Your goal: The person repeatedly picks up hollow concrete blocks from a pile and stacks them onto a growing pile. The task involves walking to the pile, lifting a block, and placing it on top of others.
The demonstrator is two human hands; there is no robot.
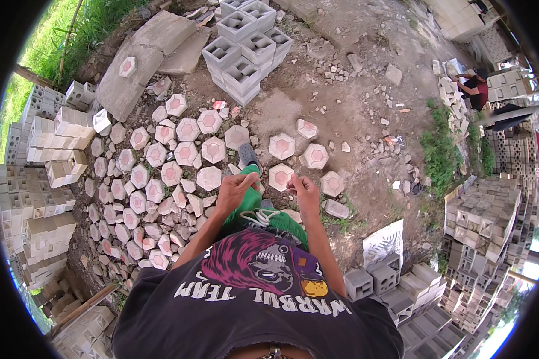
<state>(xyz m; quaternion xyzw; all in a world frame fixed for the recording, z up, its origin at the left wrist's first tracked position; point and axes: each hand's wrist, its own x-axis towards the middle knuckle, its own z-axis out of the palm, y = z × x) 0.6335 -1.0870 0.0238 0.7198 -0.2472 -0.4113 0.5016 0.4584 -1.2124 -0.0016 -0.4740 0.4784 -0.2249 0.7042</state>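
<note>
My left hand (239,190) is in front of my body, over my green trousers (232,219), its fingers drawn together. To its right, my right hand (306,190) is raised with the fingers curled and the thumb against them. Whatever either hand may hold is too small to see. The two hands are apart. Beyond and below the right hand's fingertips lies a hexagonal concrete paver (279,177) with a reddish centre. A white drawstring (262,215) hangs at my waist, below and between the hands. One grey clog (247,155) shows on my foot ahead of the left hand.
Many hexagonal pavers (187,130) and broken pieces cover the ground at left. Grey hollow blocks (239,75) stand stacked ahead. More block stacks (482,209) line the right, near a white printed sheet (383,244). A person (478,90) in dark red is at far right.
</note>
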